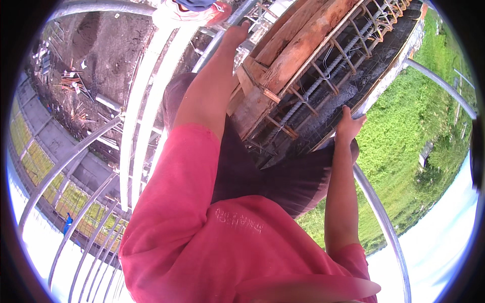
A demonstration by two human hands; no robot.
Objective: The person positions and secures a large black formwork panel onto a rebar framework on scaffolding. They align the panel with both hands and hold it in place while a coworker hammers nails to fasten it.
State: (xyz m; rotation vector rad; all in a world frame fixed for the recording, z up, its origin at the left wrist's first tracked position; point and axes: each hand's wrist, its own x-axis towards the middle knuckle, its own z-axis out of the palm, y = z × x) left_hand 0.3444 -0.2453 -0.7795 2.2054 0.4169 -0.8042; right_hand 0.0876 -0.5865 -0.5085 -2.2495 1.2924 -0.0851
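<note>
My left hand (236,35) is closed at a grey metal scaffold pipe (208,52), beside the formwork; most of its fingers are hidden. On the other side, my right hand (347,126) grips the pale edge of a formwork board (382,81), with its thumb sticking out. Between my arms a long steel rebar cage (328,70) lies inside the dark formwork trough. Rough reddish timbers (298,45) run along its left side, with a short wooden block (251,76) at their near end. My dark-trousered legs straddle the near end of the trough.
Two bright, overexposed planks (144,116) run down the left. Curved scaffold pipes (76,151) stand beyond them, above muddy ground (96,45) with scattered debris. Another pipe (381,217) passes on the right over green grass (394,136). A red and white shape (209,14) at the top is unclear.
</note>
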